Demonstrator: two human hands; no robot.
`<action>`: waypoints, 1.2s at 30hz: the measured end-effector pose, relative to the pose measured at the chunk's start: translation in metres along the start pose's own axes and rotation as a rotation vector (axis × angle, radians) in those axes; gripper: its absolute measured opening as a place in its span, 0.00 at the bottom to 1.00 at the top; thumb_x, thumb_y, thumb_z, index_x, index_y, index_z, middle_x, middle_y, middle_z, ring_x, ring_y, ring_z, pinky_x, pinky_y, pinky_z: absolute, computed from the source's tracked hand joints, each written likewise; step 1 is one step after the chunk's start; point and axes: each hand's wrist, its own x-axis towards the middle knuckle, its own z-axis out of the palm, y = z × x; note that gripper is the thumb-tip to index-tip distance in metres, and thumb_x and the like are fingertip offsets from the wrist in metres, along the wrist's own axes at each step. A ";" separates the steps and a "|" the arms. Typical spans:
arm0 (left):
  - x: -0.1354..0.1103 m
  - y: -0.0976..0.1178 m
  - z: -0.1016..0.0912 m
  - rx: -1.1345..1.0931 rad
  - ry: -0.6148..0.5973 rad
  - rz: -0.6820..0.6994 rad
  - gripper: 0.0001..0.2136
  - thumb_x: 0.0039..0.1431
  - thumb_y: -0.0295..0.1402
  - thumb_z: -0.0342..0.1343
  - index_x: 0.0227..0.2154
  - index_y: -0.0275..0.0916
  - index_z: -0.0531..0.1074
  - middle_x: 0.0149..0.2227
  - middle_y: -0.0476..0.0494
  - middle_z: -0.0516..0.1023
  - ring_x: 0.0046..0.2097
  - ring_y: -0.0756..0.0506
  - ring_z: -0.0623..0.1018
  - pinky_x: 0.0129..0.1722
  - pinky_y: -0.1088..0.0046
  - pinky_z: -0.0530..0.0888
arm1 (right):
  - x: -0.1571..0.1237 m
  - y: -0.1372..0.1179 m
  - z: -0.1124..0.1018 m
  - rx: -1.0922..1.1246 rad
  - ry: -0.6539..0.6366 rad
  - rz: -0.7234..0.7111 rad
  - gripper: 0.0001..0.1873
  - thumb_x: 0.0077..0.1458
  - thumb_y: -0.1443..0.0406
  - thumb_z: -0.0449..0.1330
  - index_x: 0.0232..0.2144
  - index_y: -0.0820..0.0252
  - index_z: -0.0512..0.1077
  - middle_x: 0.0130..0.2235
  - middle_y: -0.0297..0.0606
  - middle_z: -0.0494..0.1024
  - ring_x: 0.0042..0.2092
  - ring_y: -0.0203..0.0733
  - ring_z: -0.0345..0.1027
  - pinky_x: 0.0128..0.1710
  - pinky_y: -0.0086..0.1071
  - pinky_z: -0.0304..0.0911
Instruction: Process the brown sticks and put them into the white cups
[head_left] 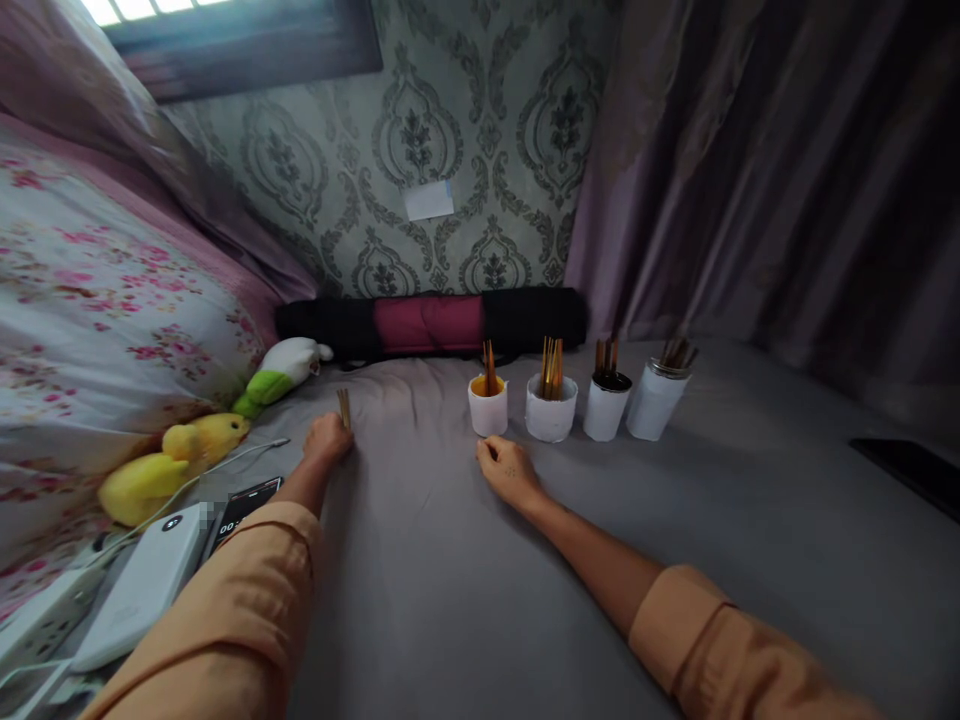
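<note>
My left hand [327, 440] rests on the grey bed sheet [450, 600], closed around a small bundle of thin wooden sticks [344, 407] that stands up from the fist. My right hand [506, 468] lies on the sheet just in front of the leftmost cup, fingers curled in; whether it holds anything is hidden. A row of several white cups stands behind it: one with a yellow rim [487, 405], a wider one [550, 408], one with a dark rim [606, 406] and a tilted one [655, 399]. Each cup holds upright sticks.
A black and maroon bolster [431, 323] lies against the patterned wall. Left are a floral pillow [97, 330], yellow plush toys [176, 460], a green and white plush [281, 372], a phone [244, 508] and a white power bank [142, 595]. Purple curtains hang right.
</note>
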 end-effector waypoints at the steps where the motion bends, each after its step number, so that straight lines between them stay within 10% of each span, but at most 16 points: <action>1: 0.000 0.000 0.000 0.016 0.003 -0.008 0.13 0.48 0.28 0.48 0.35 0.29 0.72 0.39 0.26 0.73 0.43 0.37 0.73 0.38 0.67 0.68 | 0.000 0.000 0.000 -0.002 0.001 0.003 0.16 0.55 0.61 0.48 0.26 0.60 0.73 0.27 0.37 0.76 0.30 0.36 0.66 0.28 0.25 0.53; 36: -0.010 0.009 -0.007 0.052 0.005 -0.052 0.13 0.50 0.27 0.46 0.37 0.33 0.71 0.40 0.30 0.73 0.43 0.37 0.73 0.37 0.65 0.69 | 0.000 0.000 0.000 0.005 -0.009 0.009 0.15 0.55 0.61 0.48 0.26 0.59 0.73 0.28 0.37 0.76 0.30 0.36 0.67 0.29 0.25 0.53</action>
